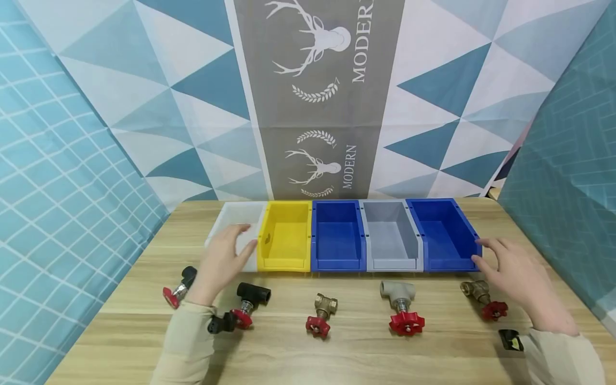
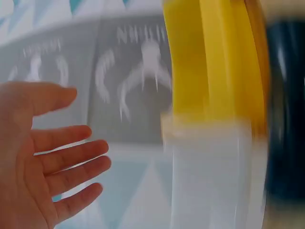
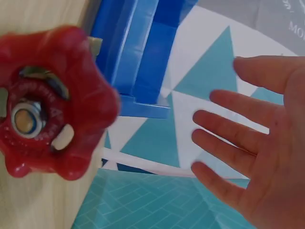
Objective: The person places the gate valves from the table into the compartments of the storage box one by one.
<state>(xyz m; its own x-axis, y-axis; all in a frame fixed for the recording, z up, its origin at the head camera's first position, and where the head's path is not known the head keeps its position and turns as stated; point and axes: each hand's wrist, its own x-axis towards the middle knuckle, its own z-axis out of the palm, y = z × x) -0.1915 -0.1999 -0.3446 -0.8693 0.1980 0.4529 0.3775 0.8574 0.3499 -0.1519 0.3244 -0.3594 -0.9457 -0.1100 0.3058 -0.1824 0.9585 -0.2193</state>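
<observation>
My left hand point(image 1: 221, 263) is held over the front of the white bin point(image 1: 235, 213), fingers apart and nothing in them. In the left wrist view, its fingers point(image 2: 71, 162) are spread beside the white and yellow bins. By the right corner of the far-right blue bin point(image 1: 449, 264) is my right hand point(image 1: 511, 274), its thumb and fingers parted and holding nothing. A brass valve with a red handwheel point(image 1: 494, 310) lies just left of that hand; the handwheel looms large in the right wrist view. A black-bodied valve point(image 1: 253, 293) lies right of my left wrist.
Between the outer bins stand a yellow bin point(image 1: 287, 264), a blue bin point(image 1: 339, 265) and a grey bin point(image 1: 393, 264). In front lie another brass valve point(image 1: 321, 315), a grey valve point(image 1: 401, 303) and a far-left black valve point(image 1: 181, 286). Patterned cloth point(image 1: 428, 69) hangs behind the wooden table point(image 1: 356, 358).
</observation>
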